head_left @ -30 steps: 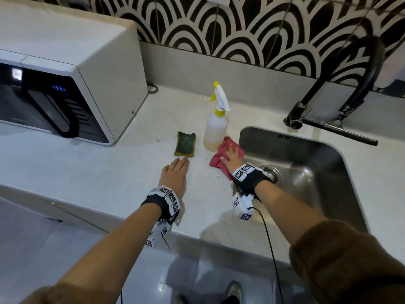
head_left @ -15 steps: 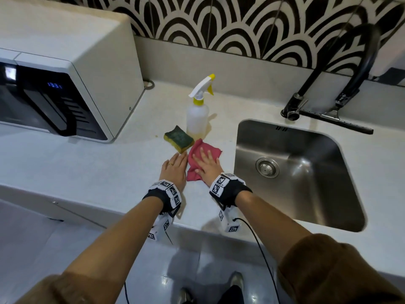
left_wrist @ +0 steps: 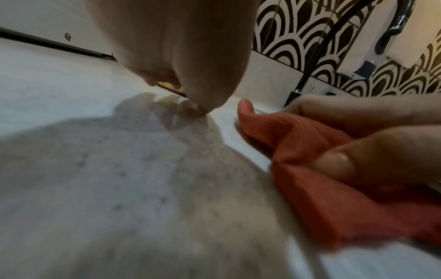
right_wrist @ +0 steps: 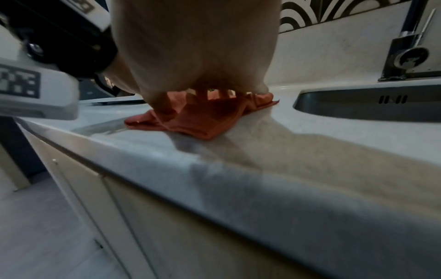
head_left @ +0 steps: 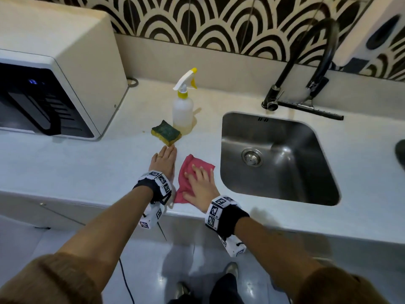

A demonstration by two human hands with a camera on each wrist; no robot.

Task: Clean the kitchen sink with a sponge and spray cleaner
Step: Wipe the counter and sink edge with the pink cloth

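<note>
A steel sink (head_left: 306,187) is set in the white countertop (head_left: 65,172) at the right. Left of it a white spray bottle (head_left: 183,110) with a yellow collar stands upright. A green and yellow sponge (head_left: 166,133) lies in front of that bottle. My left hand (head_left: 164,161) lies flat on the counter, fingertips just short of the sponge. My right hand (head_left: 200,183) presses flat on a red cloth (head_left: 186,170) between the left hand and the sink. In the right wrist view its fingers are spread on the cloth (right_wrist: 198,117).
A white microwave (head_left: 50,84) stands at the back left. A black faucet (head_left: 302,62) arches behind the sink, with a black squeegee (head_left: 311,109) lying at its base. The counter's front edge (right_wrist: 167,160) runs just behind my wrists.
My right hand has slid the red cloth from the sink's left rim leftward and toward the front edge. The left hand stays flat near the sponge. The camera view has shifted.
</note>
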